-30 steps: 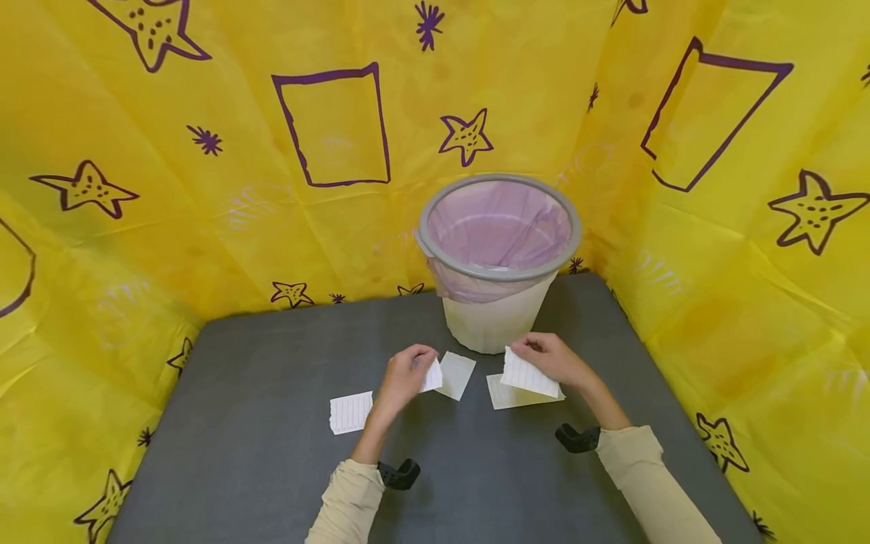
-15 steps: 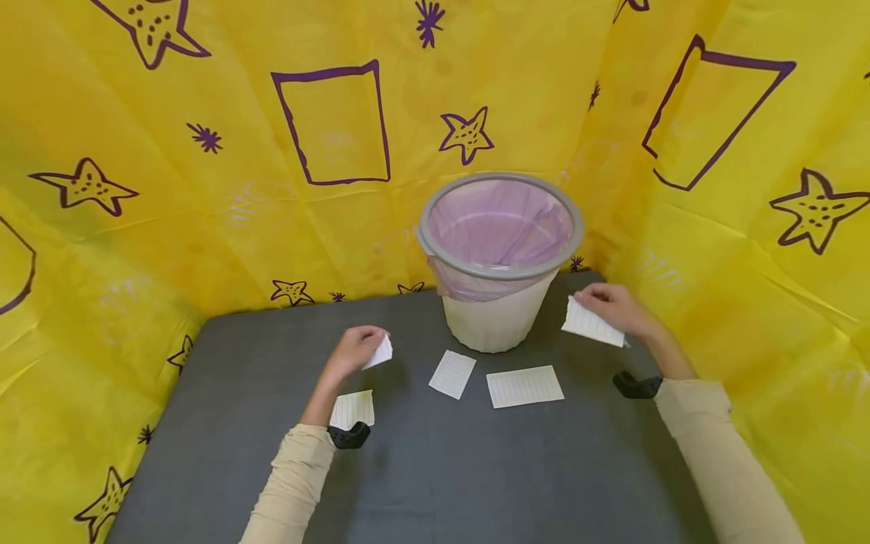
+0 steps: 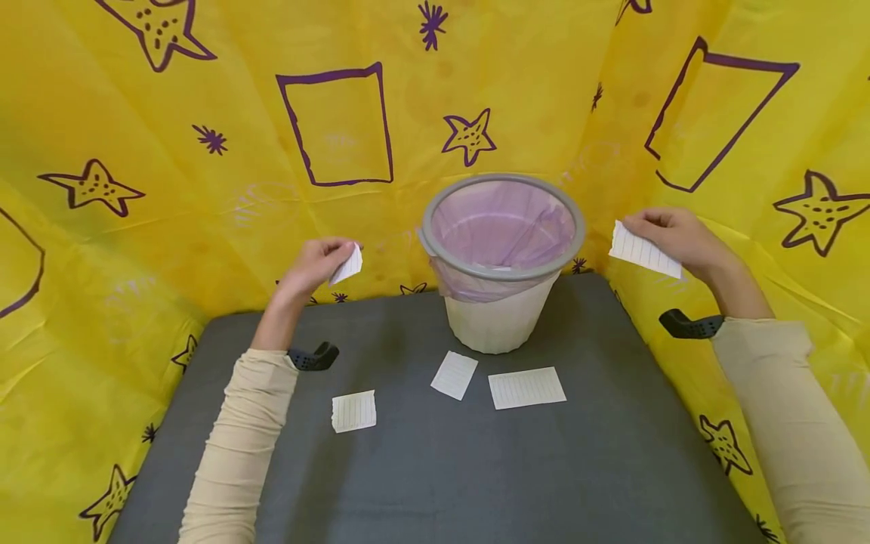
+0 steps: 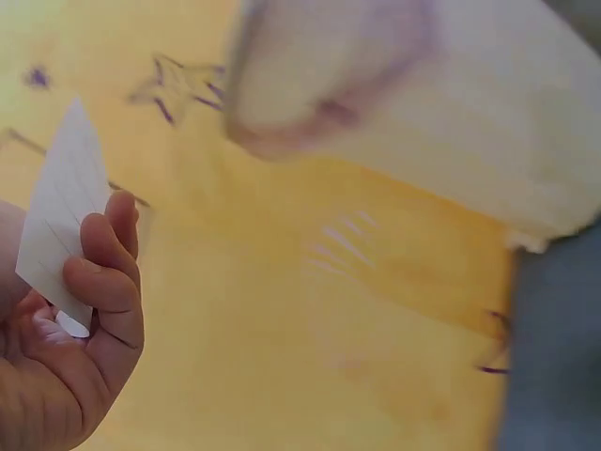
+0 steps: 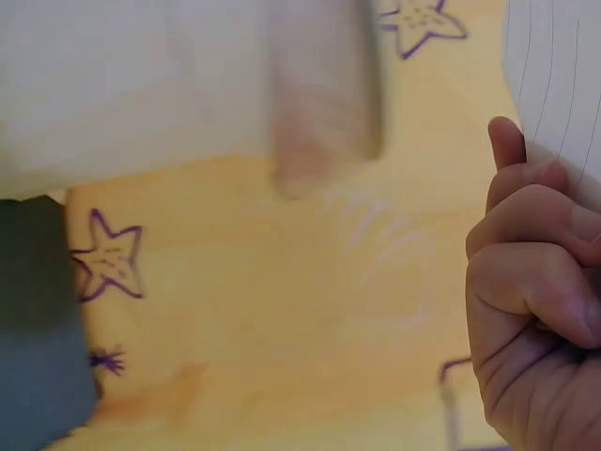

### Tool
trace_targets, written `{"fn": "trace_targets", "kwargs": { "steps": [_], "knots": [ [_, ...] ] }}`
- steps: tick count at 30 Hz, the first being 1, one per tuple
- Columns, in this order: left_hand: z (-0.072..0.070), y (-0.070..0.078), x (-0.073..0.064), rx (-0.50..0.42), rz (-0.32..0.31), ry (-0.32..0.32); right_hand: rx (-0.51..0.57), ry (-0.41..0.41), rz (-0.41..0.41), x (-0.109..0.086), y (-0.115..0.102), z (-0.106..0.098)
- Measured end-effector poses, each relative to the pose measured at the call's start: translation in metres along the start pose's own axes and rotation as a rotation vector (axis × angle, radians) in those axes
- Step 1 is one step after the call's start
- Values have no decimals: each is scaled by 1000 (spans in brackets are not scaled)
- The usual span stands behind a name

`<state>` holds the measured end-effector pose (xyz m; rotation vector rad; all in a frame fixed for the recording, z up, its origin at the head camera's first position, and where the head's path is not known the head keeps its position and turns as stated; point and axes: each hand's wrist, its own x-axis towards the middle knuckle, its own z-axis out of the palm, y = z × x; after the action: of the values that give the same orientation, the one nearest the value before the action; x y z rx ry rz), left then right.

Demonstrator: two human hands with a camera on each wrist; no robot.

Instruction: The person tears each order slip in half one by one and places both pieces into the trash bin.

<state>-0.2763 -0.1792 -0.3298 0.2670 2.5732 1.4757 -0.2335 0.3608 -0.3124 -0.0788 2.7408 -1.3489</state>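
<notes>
Paper scraps [image 3: 641,253] jut from the left hand [image 3: 315,264] and right hand [image 3: 688,238], pinched between their fingers [image 4: 115,293].

The head camera looks forward and down across the table [image 3: 448,468]. Both wrist cameras — nearer — share the bin [image 3: 492,321], turned sideways.

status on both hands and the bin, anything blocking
Left hand: pinching one lined white paper piece. Right hand: pinching another. Round cream lilac-lined bin between, nothing blocking it.

Wrinkled beige sleeves [image 3: 238,431], black wrist attachments [image 3: 314,357]
</notes>
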Motion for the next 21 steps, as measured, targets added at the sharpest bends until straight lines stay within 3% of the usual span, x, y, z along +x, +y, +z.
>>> {"fn": "trace_targets", "kwargs": {
  "steps": [3,5,7,11,14,18,19,21],
  "knots": [
    [-6,35,12,40,52,-1,-42,3,-24,6,-19,-3],
    [1,55,22,74,77,-8,-77,-5,-42,10,-31,1],
    [16,73,34,105,107,-34,-107,-6,-72,17,-45,11],
    [59,106,57,152,206,-127,-156,-31,-190,38,-77,38],
    [87,121,68,170,236,-182,-176,-57,-280,54,-94,56],
    [108,129,77,217,231,-185,-233,-34,-312,65,-103,70],
    [112,130,79,262,239,-176,-274,-8,-314,67,-104,74],
    [119,131,83,434,264,-141,-395,56,-308,72,-107,81]
  ]
}}
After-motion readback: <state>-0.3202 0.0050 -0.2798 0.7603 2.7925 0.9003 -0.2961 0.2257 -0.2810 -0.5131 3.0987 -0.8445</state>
